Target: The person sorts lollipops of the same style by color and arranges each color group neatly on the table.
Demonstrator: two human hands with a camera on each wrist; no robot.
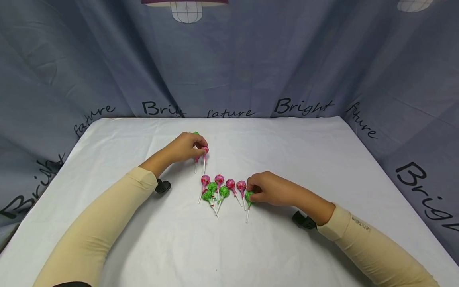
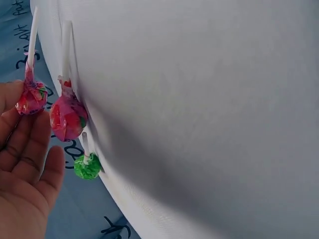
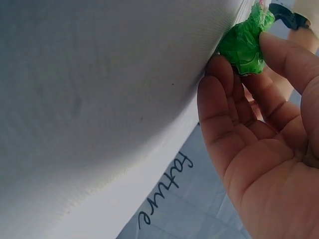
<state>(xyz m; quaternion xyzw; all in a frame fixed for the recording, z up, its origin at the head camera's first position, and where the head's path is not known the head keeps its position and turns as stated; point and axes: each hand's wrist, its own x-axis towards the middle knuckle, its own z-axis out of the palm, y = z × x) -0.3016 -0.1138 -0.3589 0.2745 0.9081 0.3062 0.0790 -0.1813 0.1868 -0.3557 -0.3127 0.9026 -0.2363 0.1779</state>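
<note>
My left hand (image 1: 186, 146) is toward the back of the table, pinching a pink lollipop (image 2: 31, 99) by its wrapped head between thumb and fingers. Right beside it are another pink lollipop (image 2: 68, 119) and a green lollipop (image 2: 87, 167), the green one mostly behind the hand in the head view. Nearer the front, my right hand (image 1: 274, 189) pinches a green lollipop (image 3: 243, 47) at its head, its white stick pointing toward the front. Just left of that hand, a pink lollipop (image 1: 241, 185) lies with its stick also toward the front.
In the middle of the white-covered table (image 1: 287, 247) lies a loose group of pink lollipops (image 1: 219, 179) and green lollipops (image 1: 224, 191), several overlapping. A grey-blue curtain (image 1: 229, 71) with printed words hangs behind and at both sides.
</note>
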